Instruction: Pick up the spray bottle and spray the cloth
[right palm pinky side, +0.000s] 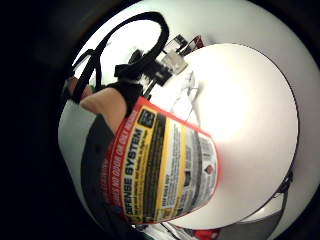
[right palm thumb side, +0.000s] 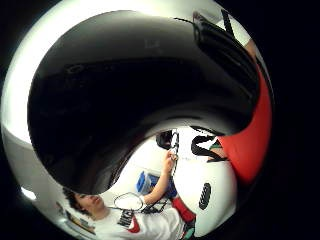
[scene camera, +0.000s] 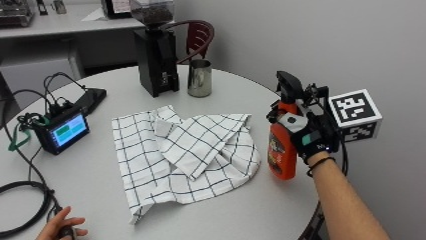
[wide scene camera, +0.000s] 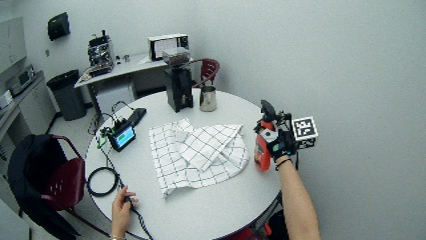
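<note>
A checked cloth (scene camera: 186, 152) lies rumpled across the middle of the round white bench (scene camera: 100, 200). Just right of it, the orange spray bottle (scene camera: 282, 145) stands upright near the bench's edge, long axis vertical, black nozzle pointing toward the far side. The gloved right hand (scene camera: 311, 136) reaches in from the right, forearm level, its grip wrapped round the bottle's neck.

Glossy orange plastic spray bottle (scene camera: 282, 150), soft checked cloth (scene camera: 186, 155), shiny metal jug (scene camera: 199, 78)

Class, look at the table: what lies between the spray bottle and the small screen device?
The checked cloth lies crumpled between the spray bottle and the screen device, clearest in the outside view.
</note>
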